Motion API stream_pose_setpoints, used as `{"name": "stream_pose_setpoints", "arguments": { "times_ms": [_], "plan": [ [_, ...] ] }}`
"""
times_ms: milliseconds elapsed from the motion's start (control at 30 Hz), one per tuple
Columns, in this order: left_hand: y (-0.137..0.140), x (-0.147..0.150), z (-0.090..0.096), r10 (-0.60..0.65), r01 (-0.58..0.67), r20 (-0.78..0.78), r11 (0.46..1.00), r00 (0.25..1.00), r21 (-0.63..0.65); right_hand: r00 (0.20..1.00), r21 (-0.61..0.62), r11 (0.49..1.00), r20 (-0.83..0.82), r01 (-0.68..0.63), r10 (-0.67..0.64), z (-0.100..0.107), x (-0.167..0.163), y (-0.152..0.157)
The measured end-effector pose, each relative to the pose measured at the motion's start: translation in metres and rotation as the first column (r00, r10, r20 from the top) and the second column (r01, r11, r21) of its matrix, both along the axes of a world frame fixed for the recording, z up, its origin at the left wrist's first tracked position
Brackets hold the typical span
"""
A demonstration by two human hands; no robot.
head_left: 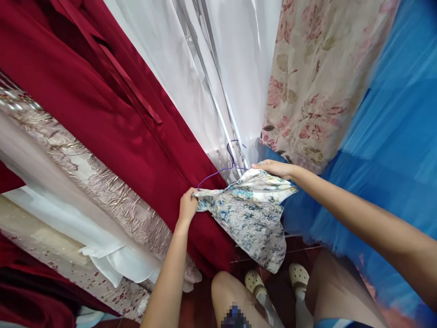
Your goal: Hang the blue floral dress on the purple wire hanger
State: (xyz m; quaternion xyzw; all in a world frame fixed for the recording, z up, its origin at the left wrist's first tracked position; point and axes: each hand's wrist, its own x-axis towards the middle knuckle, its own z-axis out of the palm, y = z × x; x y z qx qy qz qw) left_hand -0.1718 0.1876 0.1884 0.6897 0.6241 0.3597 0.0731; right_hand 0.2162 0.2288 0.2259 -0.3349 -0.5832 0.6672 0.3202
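Note:
A small floral dress (249,214), white with blue and yellow flowers, hangs between my hands on a thin purple wire hanger (215,173). My left hand (187,206) is closed around the dress's left shoulder edge, at the hanger's end. On the other side, my right hand (273,168) pinches the fabric near the right shoulder, thumb on top. The hanger's hook rises above the neckline, in front of white cloth. Part of the hanger is covered by the dress.
Long garments hang all round: a dark red gown (136,136), white fabric (235,54), a pink-flowered cream dress (307,91), a blue tulle gown (385,136) and beaded pale dresses (85,155). Below are my cream clogs (298,275) on a dark red tiled floor (194,305).

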Motion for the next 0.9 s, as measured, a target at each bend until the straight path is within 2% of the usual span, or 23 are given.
{"name": "stream_pose_setpoints", "arguments": {
  "times_ms": [100, 200, 267, 367, 433, 467, 567, 633, 733, 833, 900],
  "plan": [
    [0.02, 0.01, 0.029, 0.053, -0.055, 0.02, 0.994, 0.998, 0.1, 1.0, -0.057, 0.998, -0.012, -0.027, 0.026, 0.001, 0.003, 0.0],
    [0.032, 0.027, 0.051, 0.005, -0.008, 0.028, 0.994, 1.0, 0.108, 0.998, -0.09, 0.994, -0.018, -0.067, 0.065, 0.001, 0.003, 0.0],
    [0.034, 0.042, 0.061, -0.114, 0.109, 0.049, 0.99, 0.992, 0.087, 0.998, -0.103, 0.992, -0.02, -0.068, 0.067, 0.0, 0.001, 0.001],
    [0.032, 0.062, 0.067, -0.328, 0.306, 0.15, 0.94, 0.933, 0.15, 0.996, -0.145, 0.988, -0.073, -0.054, 0.044, -0.006, -0.002, 0.003],
    [0.031, 0.068, 0.064, -0.36, 0.321, 0.212, 0.926, 0.908, 0.199, 0.993, -0.203, 0.978, -0.119, -0.052, 0.028, -0.01, -0.003, 0.003],
    [0.03, 0.068, 0.061, -0.329, 0.29, 0.22, 0.938, 0.919, 0.192, 0.991, -0.244, 0.968, -0.129, -0.058, 0.027, -0.012, -0.002, 0.003],
    [0.028, 0.061, 0.046, -0.217, 0.201, 0.164, 0.973, 0.962, 0.11, 0.992, -0.359, 0.931, -0.122, -0.068, 0.025, -0.018, 0.004, 0.003],
    [0.023, 0.055, 0.035, -0.191, 0.182, 0.118, 0.98, 0.974, 0.081, 0.994, -0.399, 0.915, -0.106, -0.058, 0.016, -0.023, 0.011, 0.002],
    [0.011, 0.05, 0.02, -0.181, 0.17, 0.113, 0.981, 0.977, 0.094, 0.988, -0.354, 0.933, -0.111, 0.064, -0.11, -0.035, 0.028, -0.004],
    [-0.004, 0.045, 0.005, -0.113, 0.094, 0.142, 0.986, 0.983, 0.137, 0.936, -0.233, 0.943, -0.203, 0.239, -0.288, -0.053, 0.053, -0.026],
    [-0.012, 0.042, -0.006, -0.058, 0.027, 0.181, 0.985, 0.982, 0.172, 0.914, -0.131, 0.942, -0.231, 0.309, -0.332, -0.068, 0.068, -0.047]
  ]
}}
